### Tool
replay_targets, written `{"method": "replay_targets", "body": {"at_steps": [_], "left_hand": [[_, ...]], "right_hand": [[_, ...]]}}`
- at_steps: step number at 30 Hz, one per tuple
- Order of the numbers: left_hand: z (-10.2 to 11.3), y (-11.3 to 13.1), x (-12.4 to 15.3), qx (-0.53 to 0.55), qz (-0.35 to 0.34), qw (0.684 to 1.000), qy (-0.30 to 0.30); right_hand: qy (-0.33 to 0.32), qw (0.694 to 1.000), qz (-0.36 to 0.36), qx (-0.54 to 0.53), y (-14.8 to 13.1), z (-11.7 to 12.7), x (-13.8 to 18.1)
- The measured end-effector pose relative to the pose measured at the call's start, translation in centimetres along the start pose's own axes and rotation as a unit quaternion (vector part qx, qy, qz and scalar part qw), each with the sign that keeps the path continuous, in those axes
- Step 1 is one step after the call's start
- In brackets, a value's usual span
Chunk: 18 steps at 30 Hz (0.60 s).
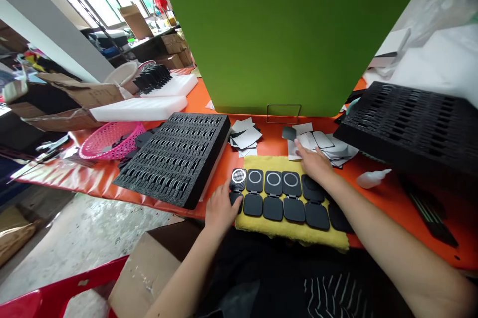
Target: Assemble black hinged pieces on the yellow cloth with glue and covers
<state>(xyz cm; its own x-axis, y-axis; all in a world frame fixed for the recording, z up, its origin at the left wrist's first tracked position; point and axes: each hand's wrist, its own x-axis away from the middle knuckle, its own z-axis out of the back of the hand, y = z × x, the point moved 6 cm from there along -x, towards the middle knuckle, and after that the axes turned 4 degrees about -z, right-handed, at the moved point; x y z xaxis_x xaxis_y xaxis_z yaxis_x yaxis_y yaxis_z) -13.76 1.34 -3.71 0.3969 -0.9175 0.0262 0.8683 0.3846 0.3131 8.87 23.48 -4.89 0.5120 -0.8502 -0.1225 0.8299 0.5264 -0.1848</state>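
Several hinged black pads, like folding wireless chargers, lie opened out in a row on a yellow cloth (291, 236). White rings show on some upper halves, such as that of one hinged pad (274, 183). The leftmost pad (239, 178) has a grid-patterned circle instead. My left hand (220, 208) grips that pad's left side, thumb over its lower half. My right hand (315, 161) reaches beyond the cloth, fingertips closed at the edge of a small dark square sheet (289, 132). Under and beside it lie loose white papers (334, 142). My right forearm partly hides the pads at the right end.
Black slotted foam trays stand left (175, 153) and right (411, 118) on the orange table. A green panel (284, 34) rises behind. A second paper pile (245, 136), a pink basket (112, 141), a small squeeze bottle (371, 178) and a cardboard box (145, 268) are nearby.
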Motion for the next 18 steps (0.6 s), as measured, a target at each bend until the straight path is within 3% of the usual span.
{"method": "replay_targets", "body": {"at_steps": [5, 8, 11, 13, 15, 18], "left_hand": [[-0.3, 0.6, 0.3, 0.0, -0.007, 1.0, 0.006], [-0.9, -0.5, -0.1, 0.053, 0.015, 0.998, 0.007], [-1.8, -2.2, -0.9, 0.168, 0.066, 0.983, -0.006], [-2.2, -3.3, -1.3, 0.288, 0.112, 0.951, -0.015], [-2.3, -3.7, -1.5, 0.432, 0.142, 0.89, -0.034], [-1.9, -2.7, -1.2, 0.595, 0.161, 0.783, -0.081]], "right_hand": [[0.121, 0.991, -0.046, 0.031, 2.9, 2.4, 1.4], [0.112, 0.991, -0.064, 0.025, 2.6, 3.5, 3.4], [0.098, 0.994, -0.032, -0.031, -0.1, 4.5, 5.8], [0.093, 0.989, 0.009, -0.117, -2.5, 5.3, 7.6], [0.1, 0.968, 0.006, -0.23, -4.0, 6.0, 9.3], [0.111, 0.897, -0.065, -0.423, -4.2, 5.8, 10.9]]}}
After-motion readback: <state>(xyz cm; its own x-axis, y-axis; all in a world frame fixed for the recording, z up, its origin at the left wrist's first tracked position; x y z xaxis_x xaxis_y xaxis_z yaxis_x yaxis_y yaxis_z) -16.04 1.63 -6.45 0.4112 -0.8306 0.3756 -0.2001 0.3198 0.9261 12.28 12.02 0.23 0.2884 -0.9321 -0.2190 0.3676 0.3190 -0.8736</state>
